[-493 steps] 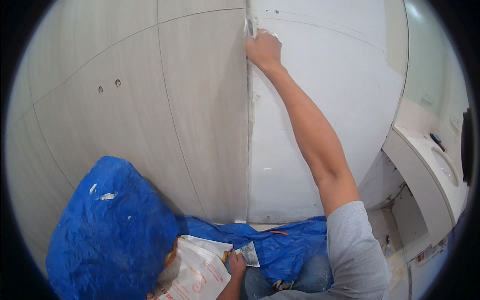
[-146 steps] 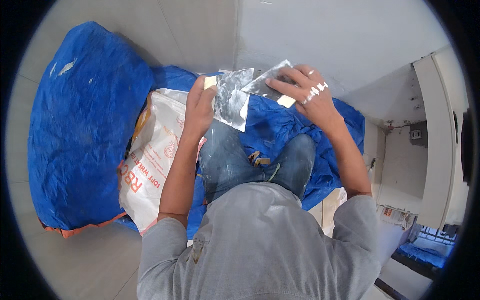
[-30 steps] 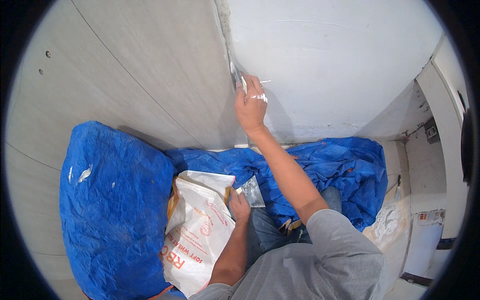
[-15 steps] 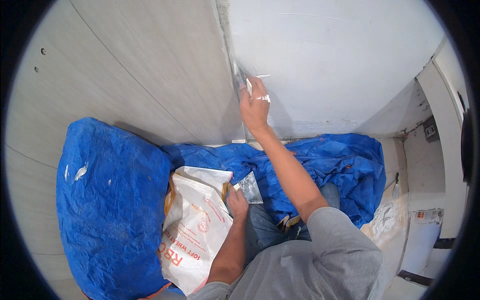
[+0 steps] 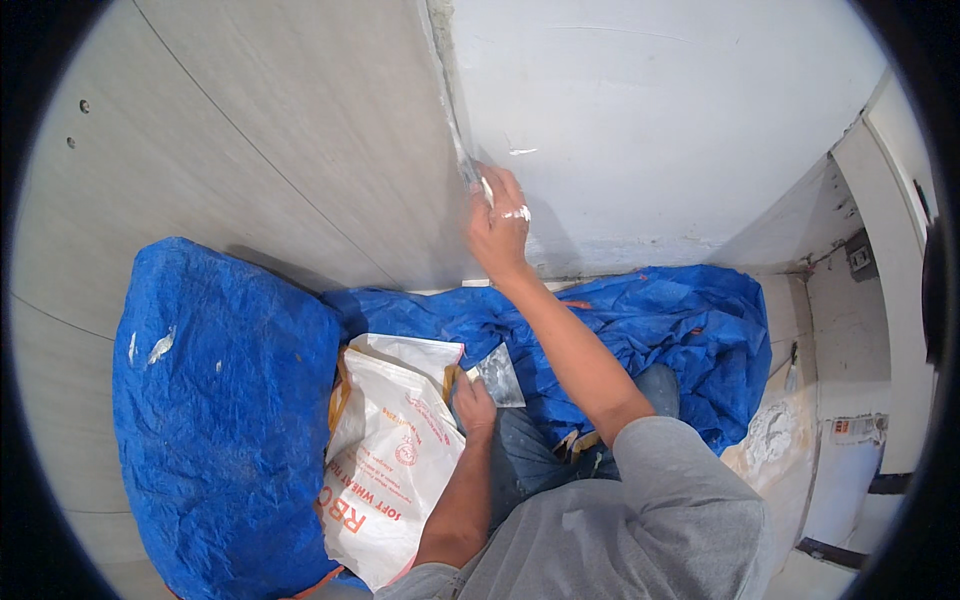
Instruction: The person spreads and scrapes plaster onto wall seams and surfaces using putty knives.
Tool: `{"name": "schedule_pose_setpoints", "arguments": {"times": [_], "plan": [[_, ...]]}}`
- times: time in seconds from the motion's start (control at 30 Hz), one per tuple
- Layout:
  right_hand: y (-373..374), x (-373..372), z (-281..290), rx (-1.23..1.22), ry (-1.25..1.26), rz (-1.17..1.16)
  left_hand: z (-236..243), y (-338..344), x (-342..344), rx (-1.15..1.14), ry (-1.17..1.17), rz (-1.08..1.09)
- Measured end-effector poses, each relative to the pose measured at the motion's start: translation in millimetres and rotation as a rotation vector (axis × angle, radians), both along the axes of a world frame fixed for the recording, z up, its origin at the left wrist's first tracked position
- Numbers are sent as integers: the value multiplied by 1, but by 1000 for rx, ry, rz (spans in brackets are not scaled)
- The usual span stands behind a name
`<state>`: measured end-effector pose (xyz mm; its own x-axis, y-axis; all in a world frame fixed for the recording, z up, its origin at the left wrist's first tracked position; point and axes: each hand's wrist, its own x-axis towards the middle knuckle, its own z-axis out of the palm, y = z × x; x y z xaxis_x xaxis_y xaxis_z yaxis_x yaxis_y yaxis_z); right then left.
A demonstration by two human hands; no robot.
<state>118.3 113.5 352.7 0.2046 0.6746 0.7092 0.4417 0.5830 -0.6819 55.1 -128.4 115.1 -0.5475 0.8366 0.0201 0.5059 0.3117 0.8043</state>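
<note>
My right hand (image 5: 500,222) is closed round the pale handle of a putty knife (image 5: 470,178), its blade against the corner joint (image 5: 450,110) between the grey panel and the white wall. White putty is smeared on the fingers of that hand. Low over my lap, my left hand (image 5: 473,402) grips a second, wider metal scraper (image 5: 499,376), whose flat blade carries greyish-white smears. Beside the left forearm lies a white woven sack (image 5: 395,470) with red print.
A blue tarp (image 5: 225,400) covers something bulky at the left, and more blue tarp (image 5: 690,320) lies bunched along the wall's foot. At the right, white powder or putty (image 5: 775,435) marks the floor near a small brush-like tool (image 5: 792,370). An electrical box (image 5: 859,256) sits on the right wall.
My right hand has moved down the corner joint and slightly left with the putty knife, leaving more of the joint above it in view. My left hand and scraper have hardly moved.
</note>
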Motion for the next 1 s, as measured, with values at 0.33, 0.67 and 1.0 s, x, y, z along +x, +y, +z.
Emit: {"name": "schedule_pose_setpoints", "arguments": {"times": [0.33, 0.67, 1.0], "plan": [[11, 1, -20, -8, 5, -33, 0, 2, 3, 64, 23, -15], [-3, -5, -26, -38, 57, 0, -12, 0, -1, 111, 50, 32], [7, -10, -36, -43, 26, -55, 7, 2, 5, 84, 10, 17]]}}
